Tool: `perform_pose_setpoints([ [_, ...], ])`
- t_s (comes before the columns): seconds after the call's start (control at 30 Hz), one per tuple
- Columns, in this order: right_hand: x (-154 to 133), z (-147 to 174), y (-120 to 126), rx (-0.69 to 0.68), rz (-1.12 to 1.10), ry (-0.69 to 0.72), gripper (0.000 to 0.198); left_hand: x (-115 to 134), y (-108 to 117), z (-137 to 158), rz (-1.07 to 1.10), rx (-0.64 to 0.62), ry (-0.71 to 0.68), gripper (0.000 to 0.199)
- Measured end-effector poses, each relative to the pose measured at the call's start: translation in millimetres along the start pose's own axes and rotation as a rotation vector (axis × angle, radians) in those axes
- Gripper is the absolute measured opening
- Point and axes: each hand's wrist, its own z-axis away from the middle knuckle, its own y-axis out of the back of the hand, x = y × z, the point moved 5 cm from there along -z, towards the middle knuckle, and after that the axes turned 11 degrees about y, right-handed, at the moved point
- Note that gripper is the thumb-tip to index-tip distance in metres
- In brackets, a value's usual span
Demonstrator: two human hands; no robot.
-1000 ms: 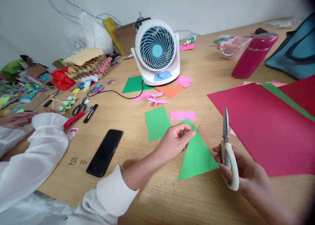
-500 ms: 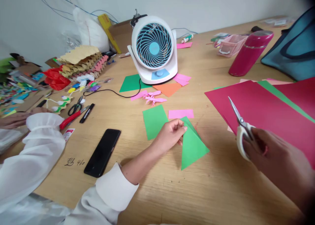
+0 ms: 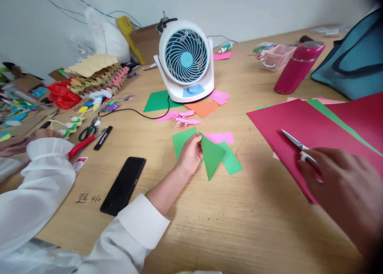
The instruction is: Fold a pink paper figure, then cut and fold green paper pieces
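My left hand (image 3: 190,154) pinches a folded green paper triangle (image 3: 212,155) by its upper corner, raised a little off the table. Under and behind that hand lies a green paper sheet (image 3: 179,140), partly covered. A small green paper rectangle (image 3: 232,159) rests just right of the triangle, beside a pink paper strip (image 3: 223,137). At the right, my right hand (image 3: 335,182), slightly blurred, has its fingers around the white handles of a pair of scissors (image 3: 295,140). Their closed blades point up and left, low over the large red paper (image 3: 275,122).
Behind stands a white fan (image 3: 187,60), with pink folded paper shapes (image 3: 185,119) before it. A black phone (image 3: 123,186) lies left of my arm. At the back right are a magenta flask (image 3: 299,68) and a blue bag (image 3: 350,62). Another person's sleeve (image 3: 49,170) reaches in at the left.
My left hand has moved left and lifted the green triangle, leaving the small green rectangle on the table. My right hand has lowered the scissors onto or close above the red paper, their blades now closed.
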Motion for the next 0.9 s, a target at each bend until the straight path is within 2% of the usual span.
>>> perform_pose_setpoints([
  [0.03,-24.2,-5.0,-6.1,-0.033,0.129,0.119,0.037,0.8,2.9,-2.7,0.048,0.010,0.012,0.010],
  [0.07,-49.2,-8.7,-13.6,-0.033,0.158,0.269,0.035,1.4,5.3,-5.2,0.073,0.010,0.026,0.007],
  [0.13,-88.4,-10.5,-39.5,-0.200,0.137,0.485,0.044,1.7,9.0,-9.3,0.103,-0.011,0.056,0.007],
  [0.17,-101.7,-9.6,-51.8,-0.274,0.132,0.545,0.049,1.3,10.5,-11.0,0.120,-0.025,0.072,0.009],
  [0.23,-117.0,-7.7,-68.4,-0.317,0.137,0.603,0.053,0.2,12.7,-13.4,0.152,-0.048,0.091,0.010],
  [0.33,-120.1,-5.9,-80.9,-0.367,0.129,0.591,0.056,-1.8,14.0,-15.1,0.186,-0.065,0.102,0.010],
  [0.43,-118.8,-10.5,-83.3,-0.417,0.156,0.585,0.057,-3.6,12.7,-15.3,0.197,-0.075,0.111,0.012],
  [0.6,-120.7,-39.2,-89.2,-0.486,0.180,0.607,0.056,-3.4,9.7,-13.0,0.196,-0.078,0.113,0.014],
  [0.7,-112.1,-64.4,-95.6,-0.469,0.184,0.593,0.057,-2.7,8.6,-11.2,0.188,-0.074,0.113,0.015],
  [0.9,-83.8,-99.8,-107.5,-0.373,0.279,0.450,0.056,-2.9,9.1,-12.0,0.155,-0.038,0.106,0.012],
])
